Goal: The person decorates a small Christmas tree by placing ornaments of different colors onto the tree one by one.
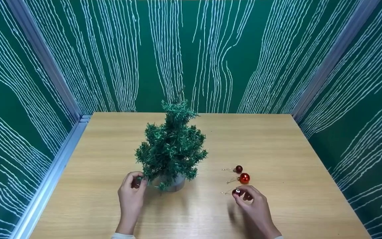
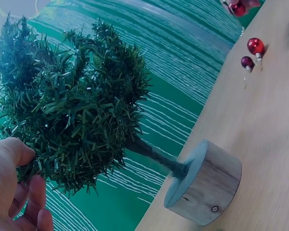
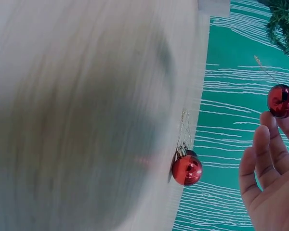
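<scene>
A small green artificial Christmas tree [image 1: 174, 146] stands upright on a round wooden base [image 2: 207, 187]. At its lower left side my left hand [image 1: 132, 194] pinches the tip of a branch between thumb and fingers. My right hand [image 1: 254, 204] holds a small shiny red bauble [image 3: 281, 101] by its fingertips, above the table to the right of the tree. A thin gold hanging loop sticks out from that bauble. Just beyond this hand lie a bright red bauble [image 1: 244, 178] and a smaller dark red bauble [image 1: 238, 169], both with gold loops.
The wooden table [image 1: 111, 132] runs back to green walls [image 1: 191, 66] with white wavy lines. A metal frame rail [image 1: 51, 176] borders the table's left side.
</scene>
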`<state>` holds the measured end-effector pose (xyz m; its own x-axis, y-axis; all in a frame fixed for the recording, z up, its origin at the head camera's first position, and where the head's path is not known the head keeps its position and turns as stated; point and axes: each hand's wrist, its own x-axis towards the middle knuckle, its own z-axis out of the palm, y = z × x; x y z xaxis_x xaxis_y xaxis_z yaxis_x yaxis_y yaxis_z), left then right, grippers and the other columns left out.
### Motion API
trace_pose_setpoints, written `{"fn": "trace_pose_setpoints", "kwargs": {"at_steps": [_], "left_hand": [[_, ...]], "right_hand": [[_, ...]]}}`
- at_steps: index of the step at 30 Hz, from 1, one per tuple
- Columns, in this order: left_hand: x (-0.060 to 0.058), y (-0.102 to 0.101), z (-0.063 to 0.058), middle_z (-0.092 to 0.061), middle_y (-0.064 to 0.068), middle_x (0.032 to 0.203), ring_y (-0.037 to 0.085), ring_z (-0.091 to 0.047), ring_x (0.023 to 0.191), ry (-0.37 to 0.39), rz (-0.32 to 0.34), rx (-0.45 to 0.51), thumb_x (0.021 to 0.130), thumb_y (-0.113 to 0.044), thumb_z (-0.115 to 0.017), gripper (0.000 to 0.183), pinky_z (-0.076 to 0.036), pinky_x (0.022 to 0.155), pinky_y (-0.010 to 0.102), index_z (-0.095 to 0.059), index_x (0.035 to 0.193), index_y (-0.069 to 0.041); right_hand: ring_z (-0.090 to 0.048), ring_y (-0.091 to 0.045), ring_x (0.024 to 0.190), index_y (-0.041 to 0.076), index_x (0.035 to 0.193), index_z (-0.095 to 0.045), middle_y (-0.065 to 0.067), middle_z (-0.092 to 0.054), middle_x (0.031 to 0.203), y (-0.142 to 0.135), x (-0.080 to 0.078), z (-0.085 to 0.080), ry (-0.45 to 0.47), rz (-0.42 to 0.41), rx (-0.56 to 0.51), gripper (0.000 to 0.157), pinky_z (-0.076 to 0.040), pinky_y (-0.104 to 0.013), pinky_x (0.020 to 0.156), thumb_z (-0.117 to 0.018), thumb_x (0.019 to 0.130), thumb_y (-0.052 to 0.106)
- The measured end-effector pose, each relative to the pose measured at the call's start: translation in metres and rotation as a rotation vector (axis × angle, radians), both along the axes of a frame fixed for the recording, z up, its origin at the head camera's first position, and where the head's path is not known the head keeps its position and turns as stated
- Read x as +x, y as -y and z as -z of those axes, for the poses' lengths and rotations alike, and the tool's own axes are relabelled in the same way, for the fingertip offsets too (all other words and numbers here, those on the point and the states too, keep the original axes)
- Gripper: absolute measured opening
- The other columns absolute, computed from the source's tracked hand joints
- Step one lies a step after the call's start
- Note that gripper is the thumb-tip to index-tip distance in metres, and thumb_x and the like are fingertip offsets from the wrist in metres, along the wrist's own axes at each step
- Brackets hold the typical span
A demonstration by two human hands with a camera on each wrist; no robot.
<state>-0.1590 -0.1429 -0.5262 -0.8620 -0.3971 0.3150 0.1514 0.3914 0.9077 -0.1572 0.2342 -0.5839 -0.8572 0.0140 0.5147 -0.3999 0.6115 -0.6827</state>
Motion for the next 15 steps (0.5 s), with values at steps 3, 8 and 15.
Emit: {"fn": "trace_pose_setpoints", "kwargs": {"at_steps": [3, 8, 15], "left_hand": [[-0.0013, 0.0004, 0.0007, -0.059, 0.001, 0.083, 0.011, -0.053, 0.071, -0.005, -0.007, 0.002, 0.084, 0.005, -0.07, 0.018, -0.046, 0.063, 0.022, -0.066, 0.095, -0.009], [-0.0017, 0.0015, 0.001, -0.06, 0.001, 0.082, 0.013, -0.054, 0.071, 0.0, -0.015, 0.005, 0.084, 0.004, -0.069, 0.017, -0.046, 0.063, 0.023, -0.066, 0.095, -0.009], [-0.0023, 0.0027, 0.0014, -0.062, 0.001, 0.084, 0.013, -0.055, 0.072, 0.016, -0.02, -0.004, 0.085, 0.002, -0.069, 0.015, -0.047, 0.064, 0.022, -0.067, 0.096, -0.009]], "right_hand": [[-0.06, -0.01, 0.067, 0.011, 0.093, -0.072, 0.011, -0.069, 0.088, 0.001, 0.0001, -0.0025, 0.012, 0.001, -0.014, 0.026, -0.051, -0.021, 0.061, -0.083, 0.072, 0.0], [-0.059, -0.014, 0.065, 0.013, 0.092, -0.073, 0.01, -0.069, 0.085, 0.0021, 0.0003, -0.0058, 0.008, 0.002, -0.032, 0.026, -0.05, -0.021, 0.06, -0.083, 0.072, 0.0], [-0.058, -0.012, 0.064, 0.014, 0.091, -0.072, 0.01, -0.068, 0.084, 0.002, -0.0003, -0.0046, -0.009, 0.002, -0.028, 0.027, -0.05, -0.022, 0.06, -0.083, 0.071, -0.001]]}}
